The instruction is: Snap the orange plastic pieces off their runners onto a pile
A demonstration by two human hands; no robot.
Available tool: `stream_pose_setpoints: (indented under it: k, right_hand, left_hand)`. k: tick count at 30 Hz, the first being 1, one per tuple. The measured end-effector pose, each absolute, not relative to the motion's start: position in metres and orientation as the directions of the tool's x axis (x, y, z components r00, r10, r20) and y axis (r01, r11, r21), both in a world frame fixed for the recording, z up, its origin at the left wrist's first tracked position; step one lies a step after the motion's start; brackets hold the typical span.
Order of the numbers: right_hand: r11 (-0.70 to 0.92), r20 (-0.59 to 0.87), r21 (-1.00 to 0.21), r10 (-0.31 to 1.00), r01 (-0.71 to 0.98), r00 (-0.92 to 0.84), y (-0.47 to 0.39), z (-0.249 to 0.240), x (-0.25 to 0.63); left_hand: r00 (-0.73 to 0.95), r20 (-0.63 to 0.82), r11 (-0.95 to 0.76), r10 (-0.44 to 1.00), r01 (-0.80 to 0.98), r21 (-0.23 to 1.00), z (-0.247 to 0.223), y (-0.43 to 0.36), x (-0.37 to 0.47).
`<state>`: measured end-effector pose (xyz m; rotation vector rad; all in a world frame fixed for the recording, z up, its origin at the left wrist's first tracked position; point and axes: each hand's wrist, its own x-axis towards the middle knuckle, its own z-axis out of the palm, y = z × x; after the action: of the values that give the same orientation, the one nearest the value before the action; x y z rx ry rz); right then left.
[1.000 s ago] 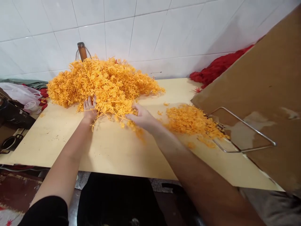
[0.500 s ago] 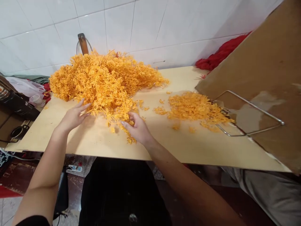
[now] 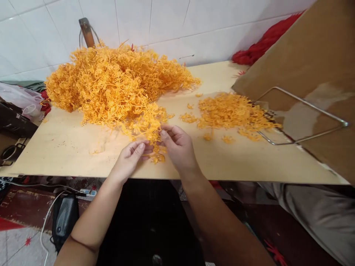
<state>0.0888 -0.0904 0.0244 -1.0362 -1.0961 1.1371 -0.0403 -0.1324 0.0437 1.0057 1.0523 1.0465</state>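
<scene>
A big heap of tangled orange plastic sprigs [image 3: 116,81] lies on a pale wooden table [image 3: 63,147], against the white tiled wall. My left hand [image 3: 130,157] and my right hand [image 3: 179,146] meet at the heap's near tip, close to the table's front edge. Between their fingertips they pinch a small clump of orange sprigs [image 3: 155,147] that still trails into the heap. A smaller, flatter pile of orange pieces [image 3: 230,114] lies to the right of my hands.
A tilted brown board [image 3: 305,59] with a bent wire frame [image 3: 302,118] rises at the right. Red material [image 3: 263,40] is piled behind it. A wooden handle [image 3: 85,31] leans on the wall. Dark gear [image 3: 13,123] and a plastic bag [image 3: 22,98] sit at left.
Both hands have drawn back from the heap toward the table's front edge and come together on a small clump. The view has tilted down and closer.
</scene>
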Motion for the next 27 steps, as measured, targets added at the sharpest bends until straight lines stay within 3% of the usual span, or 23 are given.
stream_pose_setpoints:
  k: [6, 10, 13, 16, 22, 25, 27]
  right_hand:
    - [0.240, 0.237, -0.969, 0.969, -0.051, 0.069, -0.106, 0.025, 0.090]
    - [0.317, 0.317, -0.948, 0.948, 0.035, -0.001, -0.115, 0.023, 0.088]
    - [0.394, 0.415, -0.887, 0.909, 0.241, 0.040, -0.115, 0.022, 0.092]
    - [0.429, 0.517, -0.750, 0.855, 0.503, 0.040, -0.111, 0.023, 0.097]
    - [0.382, 0.311, -0.731, 0.924, 0.566, -0.222, -0.103, 0.029, 0.096]
    - [0.446, 0.372, -0.687, 0.894, 0.573, -0.250, -0.104, 0.030, 0.090]
    - [0.506, 0.439, -0.602, 0.856, 0.619, -0.273, -0.110, 0.029, 0.086]
  left_hand:
    - [0.067, -0.263, 0.269, 0.962, -0.377, 0.886, 0.035, -0.117, -0.029]
    - [0.172, -0.258, 0.310, 0.951, -0.532, 0.788, 0.030, -0.109, -0.020]
    - [0.105, -0.297, 0.308, 0.949, -0.510, 0.803, 0.027, -0.106, -0.016]
    - [0.015, -0.282, 0.254, 0.959, -0.484, 0.838, 0.026, -0.106, -0.014]
    - [0.088, -0.238, 0.249, 0.967, -0.500, 0.830, 0.027, -0.105, -0.018]
    - [0.179, -0.280, 0.332, 0.943, -0.469, 0.819, 0.028, -0.103, -0.021]
    - [0.144, -0.280, 0.314, 0.949, -0.512, 0.799, 0.029, -0.101, -0.021]
